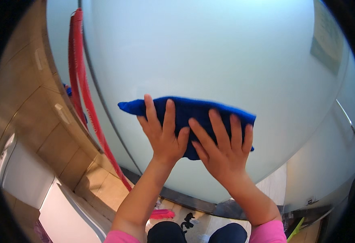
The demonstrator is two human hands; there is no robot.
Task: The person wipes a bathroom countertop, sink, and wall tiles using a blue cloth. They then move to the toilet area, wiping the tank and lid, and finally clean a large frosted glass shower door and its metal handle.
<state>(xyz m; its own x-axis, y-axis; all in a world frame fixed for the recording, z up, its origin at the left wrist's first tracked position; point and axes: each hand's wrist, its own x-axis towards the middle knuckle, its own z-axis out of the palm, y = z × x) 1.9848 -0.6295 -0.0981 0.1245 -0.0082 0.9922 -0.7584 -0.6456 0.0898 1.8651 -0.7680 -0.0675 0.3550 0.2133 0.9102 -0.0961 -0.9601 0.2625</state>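
A blue cloth [195, 106] lies spread flat against a large frosted glass panel [214, 60]. My left hand [165, 136] presses on the cloth's left part with its fingers spread, the tips near the cloth's upper edge. On the right part of the same cloth rests my right hand [226, 145], also flat, fingers apart. Neither hand is closed round the cloth; both palms face the glass. The cloth's left corner sticks out past my left hand.
Red strap-like bands [88, 100] hang at the left by the glass edge. A white toilet [65, 209] stands lower left, beside a tiled wall [22, 91]. A metal handle [346, 117] is at the right. A pink brush-like object [162, 214] lies on the floor below.
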